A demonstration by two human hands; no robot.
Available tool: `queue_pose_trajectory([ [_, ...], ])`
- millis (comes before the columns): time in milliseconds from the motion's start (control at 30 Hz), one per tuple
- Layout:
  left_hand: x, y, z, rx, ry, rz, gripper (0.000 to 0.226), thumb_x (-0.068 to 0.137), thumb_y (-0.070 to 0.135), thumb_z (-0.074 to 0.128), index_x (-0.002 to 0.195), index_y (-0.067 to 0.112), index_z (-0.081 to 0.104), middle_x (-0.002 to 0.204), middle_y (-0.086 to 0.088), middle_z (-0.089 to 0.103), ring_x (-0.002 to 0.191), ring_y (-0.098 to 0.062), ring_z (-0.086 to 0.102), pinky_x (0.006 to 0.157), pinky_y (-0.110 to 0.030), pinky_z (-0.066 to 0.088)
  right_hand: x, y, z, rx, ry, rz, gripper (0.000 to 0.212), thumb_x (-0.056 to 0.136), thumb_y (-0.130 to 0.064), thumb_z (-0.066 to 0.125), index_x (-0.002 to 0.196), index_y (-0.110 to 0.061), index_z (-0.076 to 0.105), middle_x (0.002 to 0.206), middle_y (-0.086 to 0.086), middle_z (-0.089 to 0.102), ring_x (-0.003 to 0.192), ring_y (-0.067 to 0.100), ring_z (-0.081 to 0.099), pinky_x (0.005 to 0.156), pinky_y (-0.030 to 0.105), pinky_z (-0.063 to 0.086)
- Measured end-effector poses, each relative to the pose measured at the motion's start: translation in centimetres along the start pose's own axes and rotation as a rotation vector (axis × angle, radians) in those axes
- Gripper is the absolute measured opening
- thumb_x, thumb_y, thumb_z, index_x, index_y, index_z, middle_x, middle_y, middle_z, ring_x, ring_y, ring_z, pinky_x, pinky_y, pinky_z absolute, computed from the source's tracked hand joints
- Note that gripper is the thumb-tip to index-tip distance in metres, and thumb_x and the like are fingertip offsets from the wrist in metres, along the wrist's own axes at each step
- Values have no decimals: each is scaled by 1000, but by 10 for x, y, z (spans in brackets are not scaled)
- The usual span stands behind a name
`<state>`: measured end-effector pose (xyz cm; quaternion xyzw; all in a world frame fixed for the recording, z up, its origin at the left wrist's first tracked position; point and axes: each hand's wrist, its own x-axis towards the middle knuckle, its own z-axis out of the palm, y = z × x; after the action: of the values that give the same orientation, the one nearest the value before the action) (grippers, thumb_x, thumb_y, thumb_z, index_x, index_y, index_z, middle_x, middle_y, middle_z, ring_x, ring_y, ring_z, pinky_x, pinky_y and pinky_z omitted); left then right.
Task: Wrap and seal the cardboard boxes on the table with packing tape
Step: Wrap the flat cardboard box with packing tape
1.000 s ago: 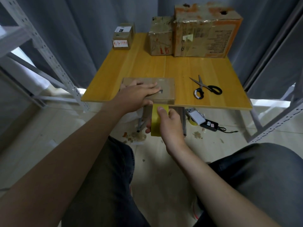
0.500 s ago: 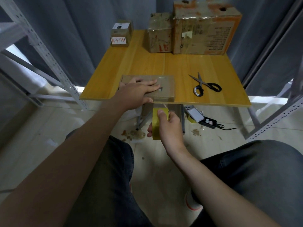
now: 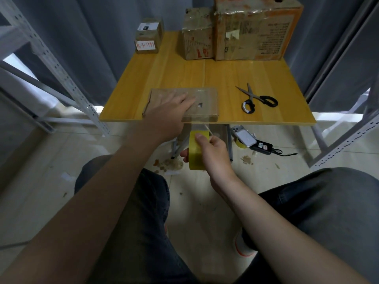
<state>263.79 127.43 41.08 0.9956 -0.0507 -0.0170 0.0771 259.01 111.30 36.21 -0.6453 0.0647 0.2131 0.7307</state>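
A flat cardboard box (image 3: 205,101) lies at the front edge of the yellow wooden table (image 3: 205,72). My left hand (image 3: 170,111) presses flat on its top with straight fingers. Just below the table edge my right hand (image 3: 209,152) grips a yellow roll of packing tape (image 3: 195,154), thumb on the roll's face. A clear strip of tape runs from the roll up over the box's front edge.
Scissors (image 3: 256,99) lie on the table to the right of the box. Three taped boxes stand at the back: a small one (image 3: 148,38), a medium one (image 3: 198,35), a large one (image 3: 256,29). A phone (image 3: 244,137), charger and cardboard scraps lie on the floor.
My right hand has drawn the tape roll down and away from the box edge, lengthening the strip. My left hand stays pressed on the box.
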Motion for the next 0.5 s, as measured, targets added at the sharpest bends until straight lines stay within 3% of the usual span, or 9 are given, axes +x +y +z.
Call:
queue_pose_trajectory([
  [33, -12, 5, 3, -59, 118, -1, 59, 97, 7, 53, 153, 23, 45, 156, -6, 47, 148, -31, 34, 120, -55, 30, 1, 0, 0, -22, -2, 7, 24, 108, -33, 52, 102, -10, 53, 80, 13, 79, 68, 27, 76, 55, 28, 54],
  [100, -39, 16, 16, -291, 334, -116, 33, 96, 10, 54, 125, 22, 62, 117, -2, 65, 110, -24, 56, 91, -42, 50, 5, 1, -1, -104, 26, 12, 29, 106, -38, 55, 97, -11, 52, 87, 12, 76, 76, 35, 71, 63, 42, 53],
  [167, -60, 33, 27, -674, 278, -382, 10, 101, 27, 57, 111, 28, 58, 99, 9, 61, 89, -11, 59, 72, -30, 48, 7, 0, -2, -179, 74, 7, 30, 104, -41, 57, 92, -13, 55, 86, 9, 59, 72, 22, 59, 65, 38, 44],
  [233, -63, 47, 40, -994, 50, -561, 21, 104, 42, 55, 119, 27, 53, 103, 12, 55, 93, -9, 58, 74, -33, 50, 8, -1, -2, -181, 80, 14, 37, 103, -42, 58, 91, -7, 65, 81, 1, 59, 70, 11, 56, 64, 32, 41],
  [267, -61, 51, 44, -1088, -21, -608, 27, 105, 45, 52, 124, 25, 51, 105, 11, 53, 95, -10, 57, 77, -35, 51, 8, -1, -2, -158, 74, 24, 31, 103, -42, 58, 90, -15, 70, 75, -7, 64, 70, 6, 60, 64, 29, 42],
  [367, -53, 58, 43, -1251, 29, -656, 27, 106, 44, 52, 125, 26, 51, 110, 6, 55, 102, -16, 57, 93, -41, 51, 8, -5, -6, -84, 32, 50, 28, 104, -41, 59, 79, -30, 64, 60, -22, 69, 65, -5, 68, 66, 26, 44],
  [433, -50, 60, 40, -1333, 56, -670, 25, 105, 37, 57, 124, 21, 57, 121, -5, 62, 109, -25, 62, 101, -48, 52, 9, -13, -14, -170, 9, 68, 29, 102, -48, 58, 80, -30, 63, 71, -16, 73, 75, 3, 70, 70, 28, 48],
  [500, -48, 61, 39, -1321, 33, -664, 32, 104, 31, 59, 129, 12, 62, 129, -15, 64, 117, -34, 63, 105, -56, 51, 12, -29, -29, -442, -52, 73, 42, 100, -60, 51, 85, -25, 68, 86, -5, 76, 82, 14, 72, 72, 34, 51],
])
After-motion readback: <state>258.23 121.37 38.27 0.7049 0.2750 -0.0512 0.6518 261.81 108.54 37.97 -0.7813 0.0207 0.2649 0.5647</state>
